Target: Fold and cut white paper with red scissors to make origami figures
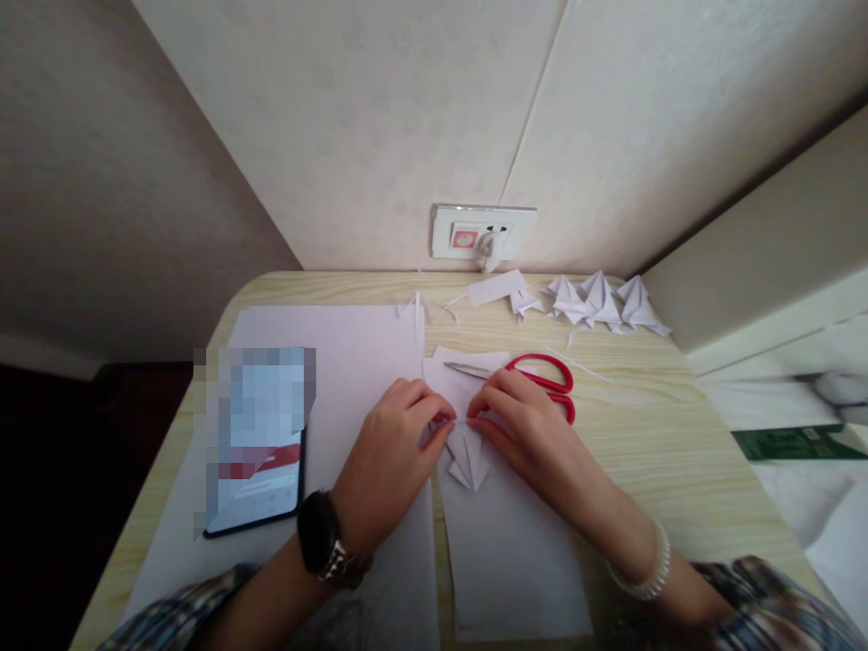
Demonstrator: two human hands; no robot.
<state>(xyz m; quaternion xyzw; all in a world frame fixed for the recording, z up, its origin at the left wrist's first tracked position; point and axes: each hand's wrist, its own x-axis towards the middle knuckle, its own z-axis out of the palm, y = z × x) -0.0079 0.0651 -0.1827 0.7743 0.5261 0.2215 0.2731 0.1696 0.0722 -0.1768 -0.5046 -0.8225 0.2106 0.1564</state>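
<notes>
Both hands meet over a small folded white paper piece [469, 463] with pointed flaps. My left hand [405, 432] pinches its upper left edge between thumb and fingertips. Opposite it, my right hand [519, 418] pinches the upper right edge in the same way. Beneath the folded paper lies a white paper sheet [512, 570] on the table. Red-handled scissors [561, 369] rest just beyond my right hand, which partly covers them; their blades point left.
A phone [264, 452] with its screen lit lies on a larger white sheet [345, 339] at left. Several folded paper figures [598, 297] and a paper strip [494, 287] stand along the wooden table's [651, 452] back edge. A wall socket [444, 233] holds a plug.
</notes>
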